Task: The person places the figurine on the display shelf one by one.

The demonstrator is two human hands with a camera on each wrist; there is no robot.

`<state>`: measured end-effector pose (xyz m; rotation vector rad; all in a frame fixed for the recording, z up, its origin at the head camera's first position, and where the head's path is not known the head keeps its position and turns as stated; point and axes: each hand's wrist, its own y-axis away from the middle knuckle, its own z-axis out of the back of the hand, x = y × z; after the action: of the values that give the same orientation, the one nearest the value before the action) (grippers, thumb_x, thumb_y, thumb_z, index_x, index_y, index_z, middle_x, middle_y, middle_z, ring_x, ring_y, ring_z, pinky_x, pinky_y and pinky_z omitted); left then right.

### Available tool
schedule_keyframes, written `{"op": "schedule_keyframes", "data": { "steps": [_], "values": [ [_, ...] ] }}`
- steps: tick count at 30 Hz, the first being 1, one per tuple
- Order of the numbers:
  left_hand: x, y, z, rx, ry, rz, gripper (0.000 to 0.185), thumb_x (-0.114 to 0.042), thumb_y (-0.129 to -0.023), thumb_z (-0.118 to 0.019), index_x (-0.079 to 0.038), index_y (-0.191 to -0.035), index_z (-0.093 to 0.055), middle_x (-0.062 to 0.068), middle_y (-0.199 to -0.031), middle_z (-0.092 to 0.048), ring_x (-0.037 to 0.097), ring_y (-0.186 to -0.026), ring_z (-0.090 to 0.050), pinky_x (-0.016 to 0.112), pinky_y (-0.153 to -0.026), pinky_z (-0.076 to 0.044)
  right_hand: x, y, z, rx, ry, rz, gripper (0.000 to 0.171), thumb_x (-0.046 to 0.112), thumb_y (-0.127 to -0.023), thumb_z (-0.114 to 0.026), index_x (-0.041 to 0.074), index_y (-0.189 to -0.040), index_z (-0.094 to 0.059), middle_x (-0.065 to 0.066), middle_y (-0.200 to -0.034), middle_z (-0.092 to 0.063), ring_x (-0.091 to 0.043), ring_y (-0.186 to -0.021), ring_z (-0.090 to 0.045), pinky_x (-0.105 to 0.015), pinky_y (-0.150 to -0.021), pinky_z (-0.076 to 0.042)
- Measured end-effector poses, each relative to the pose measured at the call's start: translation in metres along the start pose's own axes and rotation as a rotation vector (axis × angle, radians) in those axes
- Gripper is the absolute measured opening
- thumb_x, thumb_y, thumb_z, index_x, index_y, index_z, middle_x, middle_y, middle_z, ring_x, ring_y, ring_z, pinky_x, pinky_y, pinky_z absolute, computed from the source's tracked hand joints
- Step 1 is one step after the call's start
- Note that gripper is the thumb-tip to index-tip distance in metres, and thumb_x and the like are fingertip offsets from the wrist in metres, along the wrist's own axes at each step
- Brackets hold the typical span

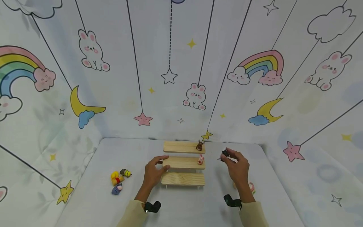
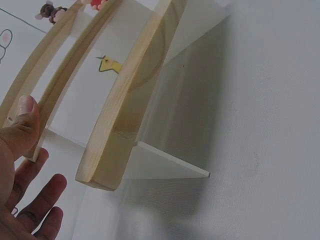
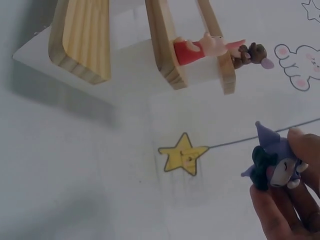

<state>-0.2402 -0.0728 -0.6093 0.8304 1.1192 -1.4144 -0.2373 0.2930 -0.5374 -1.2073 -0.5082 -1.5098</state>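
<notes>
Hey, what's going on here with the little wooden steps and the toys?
A person is working at a three-step wooden shelf. The left hand rests on the left end of its middle step, while the right hand pinches a small dark purple figure just right of the shelf. A brown figure stands on the top step and a pink one on the middle. Three more toys lie to the left.

I look for words and numbers, and I find none I can read. The backdrop cloth (image 1: pixel 181 63) has only drawings on it: bunnies, rainbows, moons, stars and clouds. The wooden step shelf (image 1: pixel 183 162) is plain wood with no label. The little toy figure (image 3: pixel 274 166) I see from the right wrist has a face but no writing.
</notes>
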Motion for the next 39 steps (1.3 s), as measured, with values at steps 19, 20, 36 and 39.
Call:
{"op": "schedule_keyframes", "data": {
  "steps": [19, 20, 36, 39],
  "values": [
    [-0.003, -0.001, 0.000, -0.006, 0.027, 0.004, 0.045, -0.020, -0.087, -0.089, -0.027, -0.130, -0.076, -0.004, -0.134, -0.074, 0.030, -0.119, -0.067, 0.063, -0.106, -0.047, 0.019, -0.006, -0.016, -0.015, 0.032, 0.024, 0.035, 0.018, -0.092, -0.086, 0.011, -0.122, -0.069, -0.009, -0.115, -0.072, -0.025, -0.109, -0.072, -0.009, -0.084, -0.056],
    [-0.004, -0.001, 0.000, -0.006, 0.029, 0.001, 0.045, -0.020, -0.087, -0.089, -0.026, -0.130, -0.076, -0.003, -0.134, -0.074, 0.031, -0.119, -0.067, 0.063, -0.106, -0.047, 0.020, -0.006, -0.017, -0.021, 0.047, 0.021, 0.036, 0.021, -0.092, -0.086, 0.012, -0.122, -0.069, -0.008, -0.114, -0.073, -0.024, -0.108, -0.072, -0.008, -0.084, -0.055],
    [-0.002, 0.000, 0.000, -0.002, 0.007, -0.001, 0.046, -0.022, -0.087, -0.089, -0.027, -0.130, -0.076, -0.004, -0.134, -0.074, 0.026, -0.118, -0.068, 0.062, -0.105, -0.049, 0.020, -0.002, -0.018, 0.019, -0.027, -0.042, 0.033, 0.028, -0.092, -0.087, 0.013, -0.115, -0.069, -0.005, -0.118, -0.071, -0.018, -0.104, -0.069, -0.013, -0.080, -0.056],
    [-0.002, 0.000, 0.000, 0.003, 0.010, 0.009, 0.046, -0.025, -0.087, -0.089, -0.027, -0.130, -0.076, -0.005, -0.134, -0.074, 0.026, -0.119, -0.067, 0.062, -0.106, -0.048, 0.021, -0.001, -0.019, 0.031, -0.129, -0.107, 0.034, 0.022, -0.092, -0.087, 0.009, -0.117, -0.068, -0.005, -0.119, -0.067, -0.016, -0.103, -0.070, -0.015, -0.081, -0.058]
  ]
}}
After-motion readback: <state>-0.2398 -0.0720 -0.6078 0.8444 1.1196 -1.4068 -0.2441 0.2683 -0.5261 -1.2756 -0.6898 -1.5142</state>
